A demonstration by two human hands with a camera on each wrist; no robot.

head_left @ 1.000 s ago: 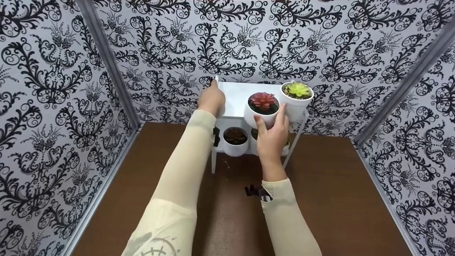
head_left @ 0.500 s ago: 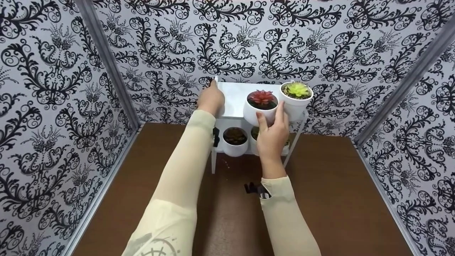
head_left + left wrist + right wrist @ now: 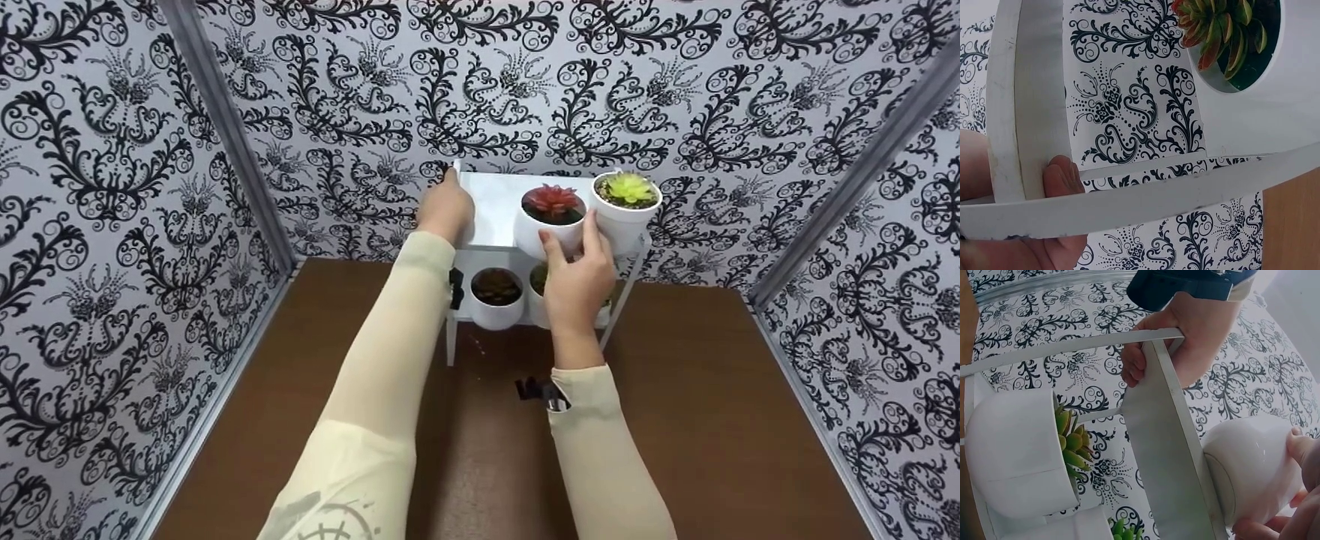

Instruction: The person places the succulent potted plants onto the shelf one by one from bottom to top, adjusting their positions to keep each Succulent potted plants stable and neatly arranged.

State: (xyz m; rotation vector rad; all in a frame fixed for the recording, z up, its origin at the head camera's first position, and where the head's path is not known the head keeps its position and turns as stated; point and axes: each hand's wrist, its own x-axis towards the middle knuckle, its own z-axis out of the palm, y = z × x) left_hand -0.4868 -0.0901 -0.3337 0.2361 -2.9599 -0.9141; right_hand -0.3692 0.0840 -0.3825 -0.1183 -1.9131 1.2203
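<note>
My left hand (image 3: 445, 210) grips the left corner of a white two-tier plant stand (image 3: 495, 196), fingers curled round its frame in the left wrist view. My right hand (image 3: 579, 289) holds a round white pot (image 3: 534, 236) bearing a red succulent (image 3: 553, 199), with thumb and fingers on its side. The base of this pot lies right at the top board in the right wrist view. Just right of it, a white pot with a yellow-green succulent (image 3: 628, 189) stands on the top tier.
On the lower tier sit a white pot with a brownish succulent (image 3: 497, 300) and a second pot (image 3: 538, 300), partly hidden by my right hand. A brown table (image 3: 690, 420) supports the stand. Patterned walls (image 3: 510, 90) rise behind and at both sides.
My right hand has moved slightly forward with the red succulent's pot, which has levelled out over the top board. My left hand has stayed on the stand.
</note>
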